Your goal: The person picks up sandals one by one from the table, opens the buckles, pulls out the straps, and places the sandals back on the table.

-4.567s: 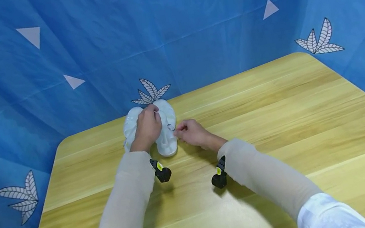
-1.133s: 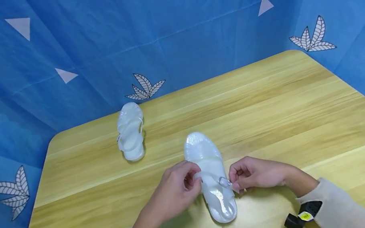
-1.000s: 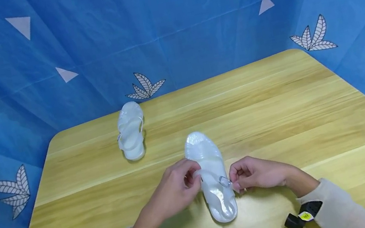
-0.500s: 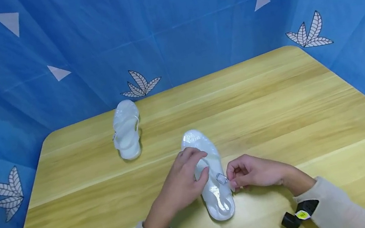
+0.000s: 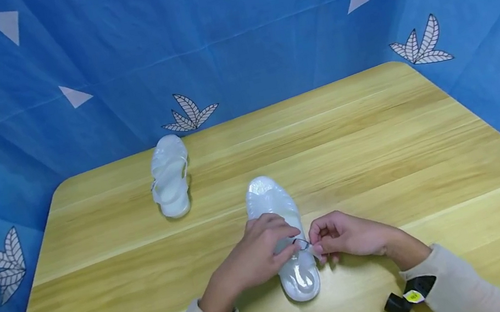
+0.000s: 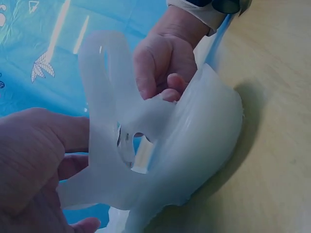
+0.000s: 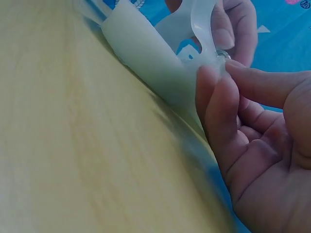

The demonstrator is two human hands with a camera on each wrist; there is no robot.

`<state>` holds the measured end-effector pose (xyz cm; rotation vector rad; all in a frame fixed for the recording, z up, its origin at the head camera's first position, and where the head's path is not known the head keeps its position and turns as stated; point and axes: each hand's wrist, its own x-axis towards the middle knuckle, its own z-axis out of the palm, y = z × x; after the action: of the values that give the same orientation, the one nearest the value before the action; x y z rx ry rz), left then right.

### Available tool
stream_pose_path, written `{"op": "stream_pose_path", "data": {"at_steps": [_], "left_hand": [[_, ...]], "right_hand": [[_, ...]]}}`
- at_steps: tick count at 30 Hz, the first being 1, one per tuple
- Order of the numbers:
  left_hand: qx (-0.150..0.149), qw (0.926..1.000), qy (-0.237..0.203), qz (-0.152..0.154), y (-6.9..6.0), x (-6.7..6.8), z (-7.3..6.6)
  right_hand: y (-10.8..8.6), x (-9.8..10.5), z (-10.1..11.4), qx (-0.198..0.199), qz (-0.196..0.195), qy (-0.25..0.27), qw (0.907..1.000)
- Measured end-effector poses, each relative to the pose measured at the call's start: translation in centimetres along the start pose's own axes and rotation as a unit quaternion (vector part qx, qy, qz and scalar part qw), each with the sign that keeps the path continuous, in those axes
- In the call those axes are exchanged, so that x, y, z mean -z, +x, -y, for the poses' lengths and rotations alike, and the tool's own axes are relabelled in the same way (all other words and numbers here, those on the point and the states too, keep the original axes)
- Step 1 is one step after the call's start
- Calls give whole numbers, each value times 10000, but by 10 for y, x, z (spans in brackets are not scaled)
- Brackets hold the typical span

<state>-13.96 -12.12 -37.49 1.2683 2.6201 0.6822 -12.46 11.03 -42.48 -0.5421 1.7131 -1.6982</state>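
A translucent white sandal lies on the table with its toe end away from me. My left hand reaches over it from the left, thumb and forefinger pinching the small metal buckle on its strap. At the sandal's right side my right hand pinches the strap end between thumb and fingers. The left wrist view shows the sandal's looped straps between the two hands; in the right wrist view the right hand grips beside the buckle.
A matching white sandal lies at the back left of the wooden table. Blue cloth with white triangles and leaf prints hangs behind and at both sides. Black devices are strapped to both wrists.
The held sandal has come forward from the back, away from its pair. My left hand has let go of a strap and moved right to the buckle; my right hand keeps its pinch.
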Motion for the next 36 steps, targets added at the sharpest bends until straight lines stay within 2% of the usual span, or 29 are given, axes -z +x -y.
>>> {"op": "stream_pose_path", "data": {"at_steps": [4,11,19,23,31,36], "left_hand": [[-10,9997,-80,215,-1,-3,3],[49,9970,-610,469,1,-5,7],[-26,9952,-800,565,1,-6,10],[73,9952,-832,518,0,-7,10],[124,9952,-954,164,-1,-16,9],[114,9939,-1096,46,-1,-19,10]], "right_hand": [[1,-2,-1,82,-48,116,9999],[0,-3,-4,171,-137,144,9997],[2,-6,-4,287,-142,253,9992],[2,-8,-3,326,-206,368,9986],[2,-13,-2,340,-499,544,9967],[2,-13,-2,319,-552,542,9965]]}}
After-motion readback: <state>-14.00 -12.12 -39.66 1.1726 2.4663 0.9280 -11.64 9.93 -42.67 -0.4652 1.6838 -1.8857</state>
